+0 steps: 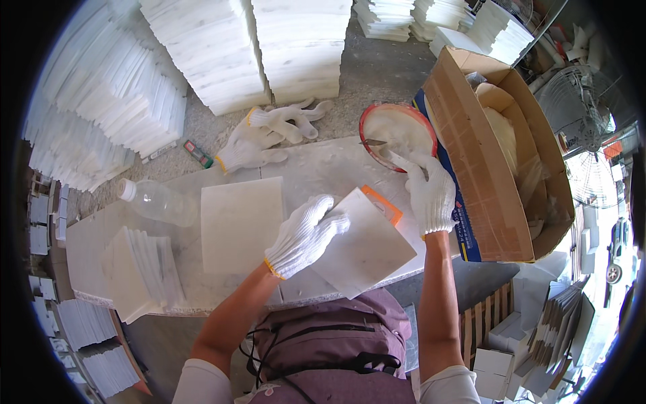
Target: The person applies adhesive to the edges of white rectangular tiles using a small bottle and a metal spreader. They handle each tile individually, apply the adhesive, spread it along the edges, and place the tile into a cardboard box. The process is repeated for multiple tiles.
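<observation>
Tabletop (316, 161): one, pale slab, dusty, rough along the near edge. Grips: two, in white ribbed knit gloves with yellow cuff edging. Left grip (306, 236): fingers laid over the left edge of one tile; clenched or merely resting, cannot tell, the underside being hidden. Tile (370, 252): one, square, flat, smooth, white with faint grey marking, set askew on the near side of the tabletop, one corner pointing toward the wearer. Orange block (383, 204): one, partly covered by that tile. Right grip (432, 195): fingers extended over the near rim of the bowl; whether it grasps the blade there, cannot tell. Bowl (364, 128): one, round, red-rimmed, whitish matter within. Blade (374, 142): one, dark, narrow, pointed, at the bowl's left side. Second tile (242, 225): one, square, white, lying flat left of the left grip. Leaning tiles (138, 273): several, thin, overlapping, exact count unclear. Bottle (158, 202): one, clear plastic, white cap, on its side. Spare gloves (249, 145): two, white knit, overlapping. Carton (464, 155): one, brown cardboard, open-topped, beside the bowl. Tall stacks (299, 47): two at back centre, white, layered.
</observation>
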`<action>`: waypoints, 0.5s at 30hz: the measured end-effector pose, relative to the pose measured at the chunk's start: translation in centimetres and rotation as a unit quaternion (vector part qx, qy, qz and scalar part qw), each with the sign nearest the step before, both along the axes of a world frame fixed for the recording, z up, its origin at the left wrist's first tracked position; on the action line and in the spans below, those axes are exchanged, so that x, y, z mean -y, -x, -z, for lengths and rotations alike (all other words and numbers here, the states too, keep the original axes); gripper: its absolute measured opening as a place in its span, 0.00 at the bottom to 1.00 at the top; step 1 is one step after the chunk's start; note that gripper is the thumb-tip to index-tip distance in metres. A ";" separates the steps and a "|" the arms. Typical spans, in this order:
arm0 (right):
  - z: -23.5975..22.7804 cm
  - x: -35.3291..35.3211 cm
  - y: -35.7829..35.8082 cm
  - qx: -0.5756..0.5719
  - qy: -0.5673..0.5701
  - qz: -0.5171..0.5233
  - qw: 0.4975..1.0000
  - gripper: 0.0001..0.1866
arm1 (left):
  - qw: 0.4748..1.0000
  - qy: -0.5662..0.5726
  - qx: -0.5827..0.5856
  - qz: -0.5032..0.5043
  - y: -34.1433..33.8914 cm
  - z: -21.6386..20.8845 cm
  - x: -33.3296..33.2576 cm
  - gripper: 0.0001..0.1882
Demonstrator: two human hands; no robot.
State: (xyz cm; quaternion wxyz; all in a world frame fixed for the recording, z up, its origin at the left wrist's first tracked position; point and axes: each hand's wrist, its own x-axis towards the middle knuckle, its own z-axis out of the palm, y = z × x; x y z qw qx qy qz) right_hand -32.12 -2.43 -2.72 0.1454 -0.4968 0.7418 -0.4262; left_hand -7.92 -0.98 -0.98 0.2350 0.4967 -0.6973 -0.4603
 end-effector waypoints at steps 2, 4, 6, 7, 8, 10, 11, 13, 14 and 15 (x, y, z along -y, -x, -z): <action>-0.9 0.0 -0.6 0.056 -0.031 0.005 0.998 0.12 | 1.000 0.000 -0.004 -0.003 -0.1 0.0 0.0 0.14; -1.0 0.0 -0.7 0.098 -0.042 0.006 0.994 0.13 | 1.000 0.001 -0.009 0.000 -0.1 -0.2 0.0 0.14; -0.6 -0.1 -0.3 0.125 -0.032 0.005 0.992 0.14 | 1.000 0.001 -0.001 0.002 0.0 -0.4 0.0 0.15; -0.6 -0.2 -0.3 0.143 -0.024 0.004 0.989 0.14 | 1.000 0.001 0.004 0.002 0.0 -0.4 0.0 0.15; -0.7 -0.4 -0.4 0.160 -0.017 0.004 0.987 0.14 | 1.000 0.000 0.001 0.002 0.0 -0.3 0.0 0.15; -1.3 -0.9 -0.7 0.198 -0.007 0.008 0.980 0.14 | 1.000 -0.004 -0.003 -0.001 0.0 -0.2 0.0 0.15; -2.0 -1.3 -1.0 0.218 -0.005 0.011 0.976 0.14 | 1.000 0.005 0.000 0.002 -0.1 -0.1 0.0 0.15; -3.3 -2.4 -1.4 0.267 0.003 0.010 0.964 0.13 | 1.000 0.021 0.006 0.008 -0.2 0.0 0.0 0.16; -3.8 -3.0 -1.5 0.295 0.008 0.005 0.955 0.13 | 1.000 0.027 0.004 0.006 -0.3 0.2 0.0 0.16; -4.0 -3.6 -1.6 0.323 0.014 0.001 0.946 0.12 | 0.999 0.034 0.002 0.005 -0.3 0.4 0.0 0.16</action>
